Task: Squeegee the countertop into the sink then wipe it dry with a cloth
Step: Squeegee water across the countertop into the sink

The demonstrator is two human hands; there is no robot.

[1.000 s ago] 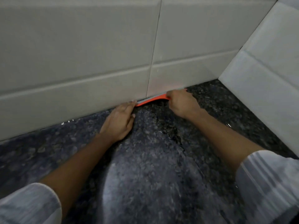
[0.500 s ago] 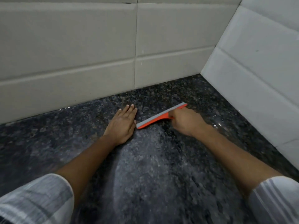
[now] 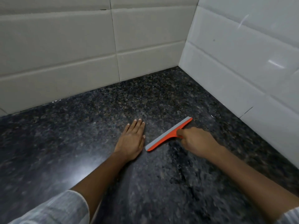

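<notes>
Two hands (image 3: 131, 139), one squeegee (image 3: 168, 135), one countertop (image 3: 80, 143), two tiled walls (image 3: 64, 46).

Dark speckled granite countertop (image 3: 80, 143), polished and glossy, with a soft sheen near the left forearm and a streaky wet film in front of the blade. Glazed ceramic wall tiles (image 3: 64, 38), off-white and smooth at the back, whiter and shinier on the right with bright glints. Orange plastic squeegee (image 3: 168, 135), smooth, edged with a matt grey rubber strip. Pale, faintly striped woven cloth sleeve (image 3: 53, 210), matt.
</notes>
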